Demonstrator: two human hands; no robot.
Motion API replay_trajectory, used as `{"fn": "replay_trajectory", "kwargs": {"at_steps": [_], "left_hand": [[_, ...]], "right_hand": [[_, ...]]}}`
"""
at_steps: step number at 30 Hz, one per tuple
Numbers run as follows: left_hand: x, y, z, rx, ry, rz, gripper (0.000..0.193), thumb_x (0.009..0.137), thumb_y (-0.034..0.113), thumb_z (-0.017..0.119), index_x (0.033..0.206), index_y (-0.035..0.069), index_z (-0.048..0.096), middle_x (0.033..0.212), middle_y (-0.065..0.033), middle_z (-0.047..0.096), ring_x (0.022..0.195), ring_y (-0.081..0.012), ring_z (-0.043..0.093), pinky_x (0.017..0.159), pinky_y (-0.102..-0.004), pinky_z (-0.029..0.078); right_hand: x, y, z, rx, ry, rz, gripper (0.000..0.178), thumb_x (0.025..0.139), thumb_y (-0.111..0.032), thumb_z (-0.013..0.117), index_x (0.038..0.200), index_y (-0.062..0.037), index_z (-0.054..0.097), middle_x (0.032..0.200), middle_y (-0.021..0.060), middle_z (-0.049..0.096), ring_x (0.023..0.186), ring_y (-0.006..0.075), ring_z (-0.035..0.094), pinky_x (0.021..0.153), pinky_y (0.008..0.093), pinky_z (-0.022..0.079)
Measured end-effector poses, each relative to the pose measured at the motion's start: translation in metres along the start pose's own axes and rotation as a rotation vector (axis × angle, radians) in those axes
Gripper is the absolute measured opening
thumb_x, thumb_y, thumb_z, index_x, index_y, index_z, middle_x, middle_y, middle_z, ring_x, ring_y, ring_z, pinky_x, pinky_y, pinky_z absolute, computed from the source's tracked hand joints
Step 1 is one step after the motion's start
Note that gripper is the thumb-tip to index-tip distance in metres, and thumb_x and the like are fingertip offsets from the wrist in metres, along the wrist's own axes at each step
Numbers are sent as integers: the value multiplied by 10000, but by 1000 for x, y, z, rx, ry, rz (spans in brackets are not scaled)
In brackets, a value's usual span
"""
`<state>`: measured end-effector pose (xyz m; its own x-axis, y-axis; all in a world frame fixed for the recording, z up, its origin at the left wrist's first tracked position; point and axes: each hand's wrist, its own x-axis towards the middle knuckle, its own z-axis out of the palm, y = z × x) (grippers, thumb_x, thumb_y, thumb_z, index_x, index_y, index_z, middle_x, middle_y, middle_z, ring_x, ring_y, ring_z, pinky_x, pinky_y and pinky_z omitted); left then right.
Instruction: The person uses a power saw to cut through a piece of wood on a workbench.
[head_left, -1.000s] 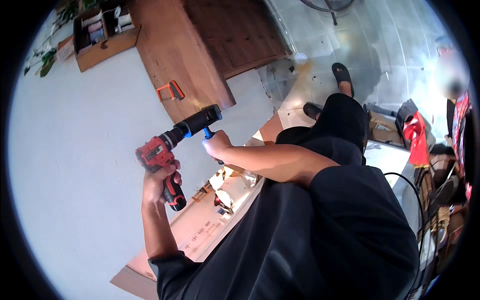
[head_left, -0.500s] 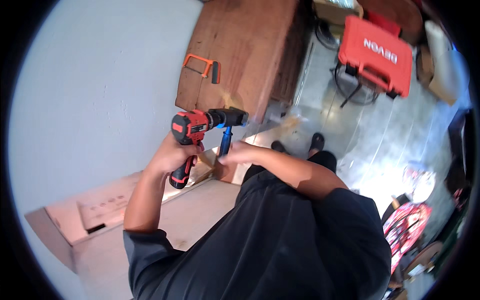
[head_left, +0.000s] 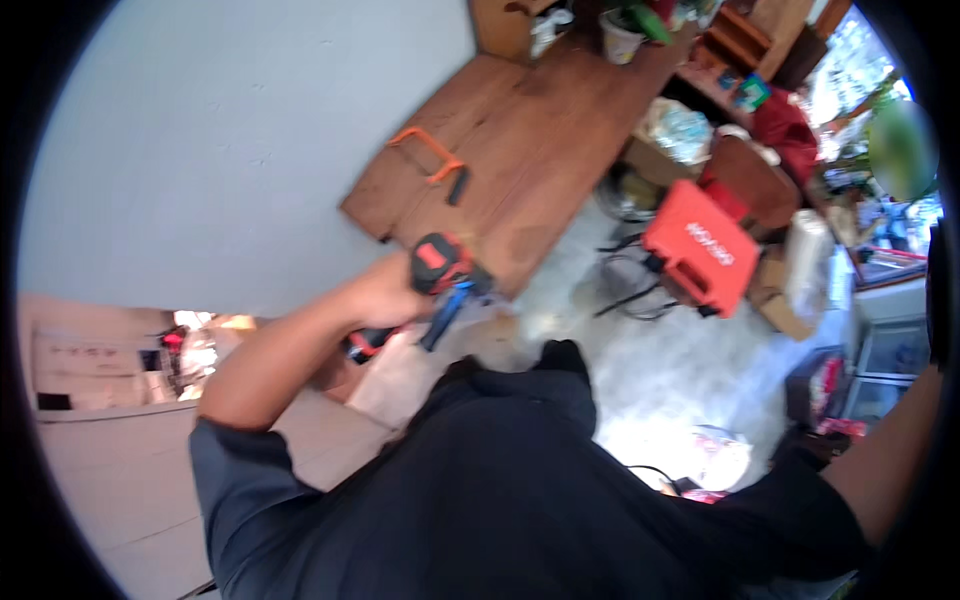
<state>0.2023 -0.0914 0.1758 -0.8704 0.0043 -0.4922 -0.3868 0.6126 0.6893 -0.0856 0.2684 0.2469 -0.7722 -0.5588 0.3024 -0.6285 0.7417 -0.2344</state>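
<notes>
My left hand (head_left: 382,296) is wrapped round the grip of a red and black cordless drill (head_left: 436,262). A dark attachment (head_left: 482,280), partly hidden behind the drill, is fitted at its front, and a blue side handle (head_left: 446,316) slants down from it. The drill is just off the near end of a brown wooden tabletop (head_left: 520,130). An orange hacksaw (head_left: 440,165) with a dark grip lies on that tabletop, beyond the drill. My right forearm (head_left: 895,450) reaches out to the far right; its hand is outside the picture.
A red tool case (head_left: 702,250) sits right of the table, above dark chair-like legs. A potted plant (head_left: 622,42) stands at the table's far end. Boxes, including a cardboard box (head_left: 780,295), crowd the right. A pale wall (head_left: 240,150) borders the left.
My right hand has let go of the blue side handle and swung out of view to the right. My left hand still holds the drill. The whole view has turned and shifted.
</notes>
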Motion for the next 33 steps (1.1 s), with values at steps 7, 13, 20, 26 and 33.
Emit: {"fn": "replay_trajectory", "kwargs": {"at_steps": [7,13,20,26,33], "left_hand": [[-8,-17,15,-60,-28,-239,334,726,83,701,1053,46,642,818,-128,681,756,-196,656,694,-371,536],[-19,3,18,-94,-80,-271,334,726,38,680,1058,41,645,762,-70,658,675,-170,642,601,-346,522],[-6,14,3,-61,-4,-323,296,735,8,663,1030,17,638,724,-65,631,628,-171,634,565,-348,528],[3,27,6,-114,-26,-243,241,725,51,671,961,16,642,706,-109,655,620,-201,650,587,-361,523],[-5,26,4,-82,-3,-236,429,721,56,634,1150,53,620,880,-177,697,850,-333,692,758,-416,541]], "right_hand": [[28,38,80,-131,-196,56,303,955,-294,638,1018,-1,679,869,92,702,787,173,681,698,335,547],[34,60,26,-125,-97,29,274,939,-269,657,994,-2,684,851,94,696,783,180,678,698,336,540],[34,56,-45,-5,120,-82,240,921,-240,680,966,-4,689,829,97,690,778,188,673,699,337,532],[-6,-57,-126,458,253,-406,213,906,-215,700,942,-5,693,811,100,684,774,195,669,700,337,525],[-100,-151,136,939,-1353,-366,245,897,-206,732,1031,-4,697,927,114,713,847,193,674,773,333,534]]}}
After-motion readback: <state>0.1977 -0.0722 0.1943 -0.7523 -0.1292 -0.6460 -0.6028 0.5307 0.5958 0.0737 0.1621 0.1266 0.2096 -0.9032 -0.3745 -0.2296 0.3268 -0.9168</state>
